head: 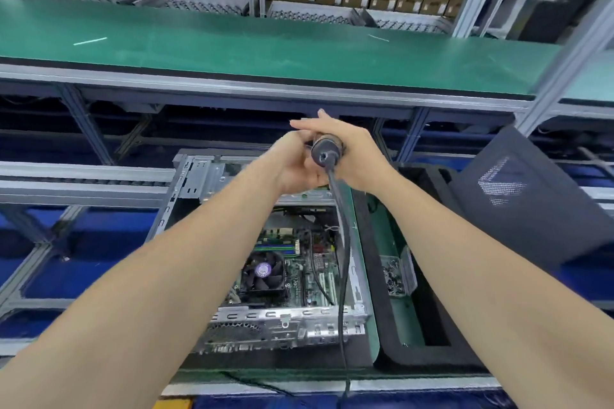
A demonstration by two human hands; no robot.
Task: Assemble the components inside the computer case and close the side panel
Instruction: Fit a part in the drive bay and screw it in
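Lays the straight right fingers flat over the top of a black electric screwdriver, pointing left, with the palm of the right hand against its side. Wraps the left hand under and around the same barrel from the other side; fingertips hidden there. Turns the tool's rear end toward the camera, its cable dropping across the work and off the near edge.

Holds all this above the far end of the computer case, apart from the metal. Shows the case lying on its side, open face up, between the two forearms, with the motherboard and its round fan bared.

Further right: a clear box of screws in a black foam tray, then the dark side panel leaning tilted, off the case. Beyond, a green belt.
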